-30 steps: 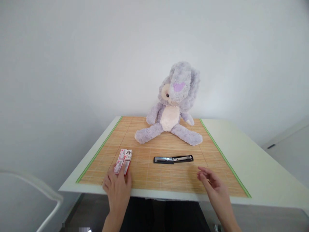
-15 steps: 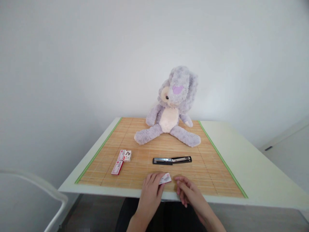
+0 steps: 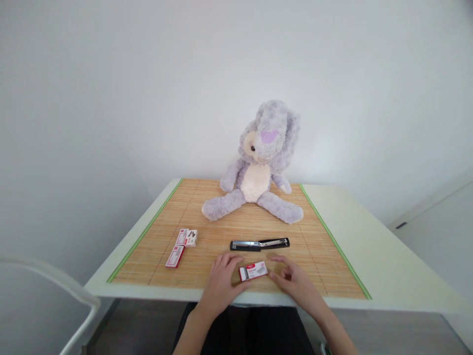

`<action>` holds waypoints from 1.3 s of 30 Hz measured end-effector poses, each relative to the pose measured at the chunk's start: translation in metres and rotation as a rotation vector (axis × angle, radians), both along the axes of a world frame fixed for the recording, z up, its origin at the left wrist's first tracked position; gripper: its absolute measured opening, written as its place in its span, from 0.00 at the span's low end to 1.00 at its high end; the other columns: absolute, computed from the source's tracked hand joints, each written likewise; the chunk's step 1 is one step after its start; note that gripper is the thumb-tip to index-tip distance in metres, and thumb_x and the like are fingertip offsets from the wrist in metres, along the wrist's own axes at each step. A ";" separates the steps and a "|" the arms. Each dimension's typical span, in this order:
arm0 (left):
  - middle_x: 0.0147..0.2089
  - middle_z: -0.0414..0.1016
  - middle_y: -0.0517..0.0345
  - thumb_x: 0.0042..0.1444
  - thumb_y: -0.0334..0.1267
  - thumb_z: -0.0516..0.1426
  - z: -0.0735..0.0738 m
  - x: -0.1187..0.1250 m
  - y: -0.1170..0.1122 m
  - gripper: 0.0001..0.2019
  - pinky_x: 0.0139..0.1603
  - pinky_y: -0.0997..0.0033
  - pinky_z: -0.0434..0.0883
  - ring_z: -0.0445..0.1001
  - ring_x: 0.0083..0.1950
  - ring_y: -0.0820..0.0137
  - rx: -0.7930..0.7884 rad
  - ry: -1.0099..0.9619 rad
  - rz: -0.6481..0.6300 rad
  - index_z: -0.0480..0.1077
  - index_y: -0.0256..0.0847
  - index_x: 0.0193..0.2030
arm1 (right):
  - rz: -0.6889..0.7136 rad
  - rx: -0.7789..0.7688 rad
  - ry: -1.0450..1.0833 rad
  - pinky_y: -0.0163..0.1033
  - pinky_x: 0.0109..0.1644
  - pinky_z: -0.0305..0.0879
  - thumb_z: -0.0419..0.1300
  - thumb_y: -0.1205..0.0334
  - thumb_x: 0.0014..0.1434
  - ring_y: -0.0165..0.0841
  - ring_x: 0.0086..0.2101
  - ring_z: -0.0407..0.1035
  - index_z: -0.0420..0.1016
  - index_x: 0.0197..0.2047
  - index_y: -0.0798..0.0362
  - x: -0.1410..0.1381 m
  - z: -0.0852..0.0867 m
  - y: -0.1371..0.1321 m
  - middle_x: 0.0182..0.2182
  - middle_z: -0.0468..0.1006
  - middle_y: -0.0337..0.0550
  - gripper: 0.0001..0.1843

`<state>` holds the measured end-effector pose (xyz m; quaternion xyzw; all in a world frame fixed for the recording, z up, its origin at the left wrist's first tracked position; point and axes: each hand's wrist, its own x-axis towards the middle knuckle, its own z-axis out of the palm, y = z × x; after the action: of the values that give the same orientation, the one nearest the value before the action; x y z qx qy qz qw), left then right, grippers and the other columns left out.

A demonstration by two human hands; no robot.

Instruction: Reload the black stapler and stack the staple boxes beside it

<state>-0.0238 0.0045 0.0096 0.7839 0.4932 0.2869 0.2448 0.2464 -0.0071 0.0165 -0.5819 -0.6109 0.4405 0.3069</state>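
Observation:
A small red-and-white staple box (image 3: 253,271) lies on the bamboo mat near the table's front edge, printed face up, a grey patch at its left end. Around that left end my left hand (image 3: 221,280) curves with thumb and fingers apart, not closed on it. At the other end is my right hand (image 3: 293,282), thumb and forefinger spread, the thumb close to the box's corner; whether it touches I cannot tell. Just beyond lies a black stapler (image 3: 260,244), opened out flat with its metal inside showing.
Several more small red-and-white boxes (image 3: 175,257) lie together to the left on the bamboo mat (image 3: 214,236). A grey plush rabbit (image 3: 254,182) sits at the back against the wall. The white table (image 3: 354,236) extends to the right; a curved white bar (image 3: 55,278) stands at lower left.
My left hand has drawn off the box to the left, uncovering its printed face. My right hand's fingers have opened beside the box's right end. The view has shifted slightly.

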 end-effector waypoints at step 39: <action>0.54 0.75 0.57 0.55 0.47 0.67 -0.001 -0.026 0.013 0.17 0.59 0.57 0.66 0.70 0.57 0.59 0.014 0.015 0.017 0.78 0.54 0.52 | 0.397 0.289 -0.739 0.39 0.41 0.60 0.63 0.67 0.56 0.40 0.37 0.76 0.84 0.33 0.49 -0.098 0.050 0.054 0.34 0.84 0.47 0.07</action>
<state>-0.0503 0.0171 0.0087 0.7836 0.4996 0.2867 0.2329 0.1481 0.0471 0.0663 -0.5225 -0.8350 0.1634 0.0556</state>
